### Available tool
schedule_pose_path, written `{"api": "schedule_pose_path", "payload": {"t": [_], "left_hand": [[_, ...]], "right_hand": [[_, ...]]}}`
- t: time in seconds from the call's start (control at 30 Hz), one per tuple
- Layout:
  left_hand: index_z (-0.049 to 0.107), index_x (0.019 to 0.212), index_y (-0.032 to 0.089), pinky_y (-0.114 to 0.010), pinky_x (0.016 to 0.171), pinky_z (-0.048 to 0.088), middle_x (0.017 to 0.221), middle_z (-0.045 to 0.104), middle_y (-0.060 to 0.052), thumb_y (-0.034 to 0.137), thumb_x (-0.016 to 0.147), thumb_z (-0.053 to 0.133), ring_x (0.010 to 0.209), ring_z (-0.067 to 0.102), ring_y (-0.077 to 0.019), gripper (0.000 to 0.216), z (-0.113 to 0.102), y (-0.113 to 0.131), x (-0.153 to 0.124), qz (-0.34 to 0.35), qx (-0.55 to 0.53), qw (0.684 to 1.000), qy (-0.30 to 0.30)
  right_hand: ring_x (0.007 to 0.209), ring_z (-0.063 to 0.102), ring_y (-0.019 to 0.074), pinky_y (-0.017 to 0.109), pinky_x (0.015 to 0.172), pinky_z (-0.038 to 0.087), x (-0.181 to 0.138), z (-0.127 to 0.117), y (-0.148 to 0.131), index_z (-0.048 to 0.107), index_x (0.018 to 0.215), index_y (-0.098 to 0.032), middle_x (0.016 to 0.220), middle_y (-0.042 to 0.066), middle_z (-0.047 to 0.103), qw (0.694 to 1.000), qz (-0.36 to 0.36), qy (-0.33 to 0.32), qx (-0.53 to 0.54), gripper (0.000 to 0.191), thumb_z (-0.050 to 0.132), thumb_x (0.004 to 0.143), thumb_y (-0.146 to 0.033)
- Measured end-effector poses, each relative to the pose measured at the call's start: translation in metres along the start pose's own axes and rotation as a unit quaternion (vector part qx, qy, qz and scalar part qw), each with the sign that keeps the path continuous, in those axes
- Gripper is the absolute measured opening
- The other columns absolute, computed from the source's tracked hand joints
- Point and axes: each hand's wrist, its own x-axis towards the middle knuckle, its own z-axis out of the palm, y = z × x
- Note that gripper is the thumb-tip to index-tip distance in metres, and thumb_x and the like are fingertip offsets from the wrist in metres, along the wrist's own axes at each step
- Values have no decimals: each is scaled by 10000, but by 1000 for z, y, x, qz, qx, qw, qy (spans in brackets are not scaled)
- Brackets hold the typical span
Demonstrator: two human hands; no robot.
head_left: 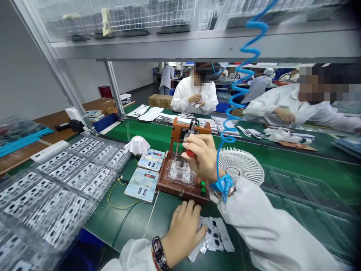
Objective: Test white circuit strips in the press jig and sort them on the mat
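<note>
My right hand [201,154] is closed around the red handle [190,153] of a clamp lever on a brown test fixture [180,188]. Under the lever, a clear plate [182,173] covers the bed of the fixture, and whatever lies beneath it is hard to make out. My left hand [184,226] rests palm down on the green table in front of the fixture, fingers stretched toward its front edge. Beside and partly under this hand are several silvery flat pieces with dark spots [217,235]. A blue strap with a coiled cord [222,184] circles my right wrist.
Two meter boxes [141,184] with red digits stand left of the fixture. Clear trays of small parts [84,165] fill the left side. A white fan [239,165] stands at right. A blue coiled cord [239,90] hangs down. Co-workers [194,94] sit across the green bench.
</note>
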Motion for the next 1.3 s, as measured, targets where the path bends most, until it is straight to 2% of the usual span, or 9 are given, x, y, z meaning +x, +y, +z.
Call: {"api": "schedule_pose_path", "payload": {"t": [0.07, 0.2, 0.33, 0.4, 0.6, 0.77, 0.87, 1.1, 1.3], "left_hand": [[460, 1306, 223, -448, 1073, 345, 1406, 446, -110, 582, 873, 500, 1290, 400, -282, 564, -3, -13, -8, 126, -32, 991, -10], [353, 1400, 227, -510, 1143, 188, 1531, 263, -98, 660, 854, 463, 1418, 182, -280, 706, 12, -31, -15, 243, -50, 967, -49], [317, 1428, 211, -523, 1152, 169, 1536, 251, -100, 535, 913, 475, 1426, 155, -280, 628, 33, -28, -15, 202, -45, 977, -46], [308, 1435, 209, -525, 1155, 169, 1542, 236, -92, 488, 919, 496, 1428, 145, -281, 616, 35, -23, -16, 181, -52, 981, -38], [405, 1370, 214, -542, 1118, 271, 1496, 345, -75, 448, 901, 542, 1393, 262, -281, 542, 7, -22, -21, 189, -113, 976, 5], [577, 1179, 179, -509, 1014, 409, 1250, 596, -109, 178, 934, 422, 1237, 473, -260, 290, -33, -60, -5, 167, -90, 955, 227], [623, 1094, 183, -493, 996, 421, 1139, 645, -97, 140, 934, 394, 1161, 518, -248, 284, -58, -94, 18, 167, -74, 943, 279], [589, 1238, 215, -501, 1093, 296, 1400, 462, -96, 248, 942, 463, 1339, 334, -281, 323, -95, -129, 63, 180, -25, 976, 118], [587, 1266, 283, -520, 1114, 232, 1467, 376, -74, 346, 957, 465, 1381, 260, -302, 338, -102, -126, 72, 163, 2, 987, 15]], "right_hand": [[787, 625, 138, 295, 683, 523, 26, -3, 6, 567, 989, -162, 845, 31, 634, 998, 45, 26, 22, 164, 475, 936, -286], [703, 669, 78, 232, 546, 424, 78, 10, 51, 502, 979, 41, 791, -41, 512, 962, 224, 4, 154, 734, -139, 792, -263], [629, 666, 120, 260, 604, 540, 80, 29, 103, 544, 777, -110, 724, 12, 627, 902, 403, -46, 149, 163, 499, 877, -230], [680, 639, 140, 309, 677, 554, 65, 27, 105, 567, 789, -151, 768, 27, 641, 903, 414, -16, 111, 50, 588, 830, -169], [796, 615, 140, 298, 732, 513, -6, -17, 23, 591, 922, -204, 908, 21, 624, 920, 367, 97, 103, 117, 536, 845, -135], [892, 623, 181, 352, 775, 508, -96, -35, -30, 569, 746, -195, 931, 54, 639, 907, 390, -104, 121, 192, 449, 854, -92], [1076, 558, 228, 432, 906, 470, -127, -33, -34, 620, 862, -199, 1096, 98, 618, 913, 341, -210, 82, 213, 426, 876, -111], [1294, 375, 303, 522, 1022, 384, -123, -16, -20, 646, 1144, -244, 1350, 137, 460, 864, 269, -422, 54, 310, 410, 960, -325], [1287, 402, 294, 505, 1037, 378, -126, -12, -10, 626, 1160, -231, 1362, 138, 452, 841, 271, -463, 68, 347, 446, 941, -431]]}}
